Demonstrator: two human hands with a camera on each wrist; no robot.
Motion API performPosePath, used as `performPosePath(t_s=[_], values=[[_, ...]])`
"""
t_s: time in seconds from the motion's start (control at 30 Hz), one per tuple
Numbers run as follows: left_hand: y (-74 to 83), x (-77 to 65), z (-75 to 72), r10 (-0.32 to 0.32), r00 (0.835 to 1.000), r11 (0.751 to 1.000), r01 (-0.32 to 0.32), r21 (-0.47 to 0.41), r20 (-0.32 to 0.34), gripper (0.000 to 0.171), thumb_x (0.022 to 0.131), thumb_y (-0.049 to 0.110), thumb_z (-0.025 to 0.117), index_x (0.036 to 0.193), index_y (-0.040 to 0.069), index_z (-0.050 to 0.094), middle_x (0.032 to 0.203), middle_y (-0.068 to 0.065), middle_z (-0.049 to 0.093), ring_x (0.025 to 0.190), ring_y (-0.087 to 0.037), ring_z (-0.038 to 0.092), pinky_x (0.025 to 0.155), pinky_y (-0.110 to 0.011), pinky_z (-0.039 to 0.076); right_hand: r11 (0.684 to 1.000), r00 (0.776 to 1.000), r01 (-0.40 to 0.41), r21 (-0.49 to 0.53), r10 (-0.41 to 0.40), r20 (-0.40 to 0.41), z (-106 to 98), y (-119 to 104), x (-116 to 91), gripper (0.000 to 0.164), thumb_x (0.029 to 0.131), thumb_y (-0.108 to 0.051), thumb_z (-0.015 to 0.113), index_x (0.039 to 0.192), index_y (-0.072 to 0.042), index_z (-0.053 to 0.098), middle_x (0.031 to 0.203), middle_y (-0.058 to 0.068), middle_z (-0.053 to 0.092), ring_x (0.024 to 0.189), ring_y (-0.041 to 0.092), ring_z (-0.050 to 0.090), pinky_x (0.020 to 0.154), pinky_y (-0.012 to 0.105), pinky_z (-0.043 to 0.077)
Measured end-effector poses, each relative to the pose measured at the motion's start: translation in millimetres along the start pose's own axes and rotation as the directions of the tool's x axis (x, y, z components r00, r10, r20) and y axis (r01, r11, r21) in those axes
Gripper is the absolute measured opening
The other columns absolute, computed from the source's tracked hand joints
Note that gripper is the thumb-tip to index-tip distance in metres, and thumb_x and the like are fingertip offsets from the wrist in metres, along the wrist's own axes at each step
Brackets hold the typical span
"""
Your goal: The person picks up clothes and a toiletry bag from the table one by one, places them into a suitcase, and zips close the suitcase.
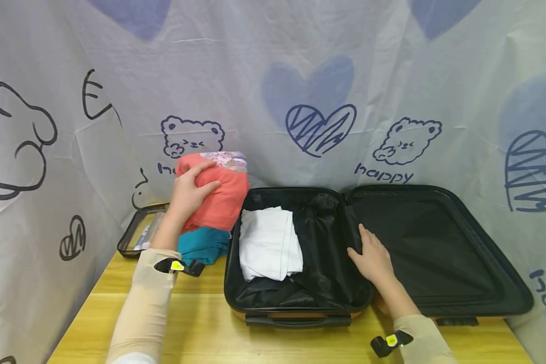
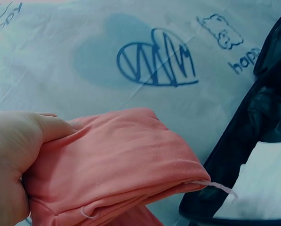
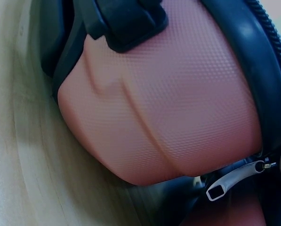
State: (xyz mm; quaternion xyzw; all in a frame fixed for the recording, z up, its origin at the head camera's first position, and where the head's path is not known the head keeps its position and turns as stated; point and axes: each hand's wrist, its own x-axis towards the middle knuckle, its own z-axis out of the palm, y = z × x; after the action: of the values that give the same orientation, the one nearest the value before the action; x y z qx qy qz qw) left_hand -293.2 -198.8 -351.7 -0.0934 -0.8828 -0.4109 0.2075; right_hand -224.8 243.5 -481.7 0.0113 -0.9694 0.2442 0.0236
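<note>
My left hand [image 1: 188, 194] grips a folded coral garment [image 1: 223, 197] with a printed patch on its top edge, held up left of the suitcase. In the left wrist view the thumb lies over the coral fabric [image 2: 116, 160], and a loose string hangs from its corner. My right hand [image 1: 372, 255] rests with fingers extended at the hinge side of the open suitcase [image 1: 296, 308]. A folded white garment [image 1: 270, 245] lies in the left part of the suitcase. The right wrist view shows the suitcase's textured shell [image 3: 178, 94] and a zipper pull [image 3: 234, 179].
Left of the suitcase, a folded teal garment [image 1: 205, 245] lies on the wooden table [image 1: 200, 323], partly behind the coral one. A clear, black-edged pouch [image 1: 138, 230] is farther left. The suitcase lid [image 1: 437, 247] lies open to the right. A printed cloth [image 1: 255, 91] hangs behind.
</note>
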Motion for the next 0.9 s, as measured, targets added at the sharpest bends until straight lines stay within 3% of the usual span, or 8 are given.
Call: performPosePath(t_s=[0.47, 0.73, 0.9], values=[[39.0, -2.5, 32.2, 0.050, 0.999, 0.993, -0.048, -0.107, 0.012, 0.051, 0.084, 0.030, 0.077, 0.133, 0.028, 0.060, 0.132, -0.012, 0.062, 0.112, -0.031, 0.058, 0.094, -0.048, 0.047, 1.000, 1.000, -0.009, -0.020, 0.010, 0.028, -1.5, -0.5, 0.7, 0.077, 0.097, -0.034, 0.052, 0.156, -0.004, 0.012, 0.156, 0.031, 0.021, 0.143, 0.050, 0.023, 0.113, 0.067, 0.022], [50.6, -9.7, 65.3, 0.104, 0.994, 0.977, -0.109, -0.182, -0.039, 0.049, 0.082, 0.024, 0.079, 0.129, 0.023, 0.064, 0.129, -0.007, 0.065, 0.111, -0.027, 0.060, 0.093, -0.044, 0.049, 1.000, 0.999, -0.017, -0.015, 0.018, 0.029, -0.9, -0.3, 1.8, 0.077, 0.097, -0.033, 0.051, 0.156, -0.004, 0.012, 0.156, 0.030, 0.021, 0.143, 0.050, 0.022, 0.113, 0.068, 0.021], [57.7, -15.2, 86.4, 0.116, 0.993, 0.969, -0.120, -0.214, -0.032, 0.048, 0.083, 0.024, 0.078, 0.129, 0.022, 0.064, 0.129, -0.006, 0.065, 0.112, -0.026, 0.060, 0.094, -0.044, 0.049, 1.000, 1.000, -0.014, -0.017, 0.014, 0.026, -1.1, -1.1, 2.9, 0.077, 0.097, -0.034, 0.052, 0.156, -0.004, 0.012, 0.156, 0.031, 0.021, 0.143, 0.050, 0.022, 0.113, 0.067, 0.021]])
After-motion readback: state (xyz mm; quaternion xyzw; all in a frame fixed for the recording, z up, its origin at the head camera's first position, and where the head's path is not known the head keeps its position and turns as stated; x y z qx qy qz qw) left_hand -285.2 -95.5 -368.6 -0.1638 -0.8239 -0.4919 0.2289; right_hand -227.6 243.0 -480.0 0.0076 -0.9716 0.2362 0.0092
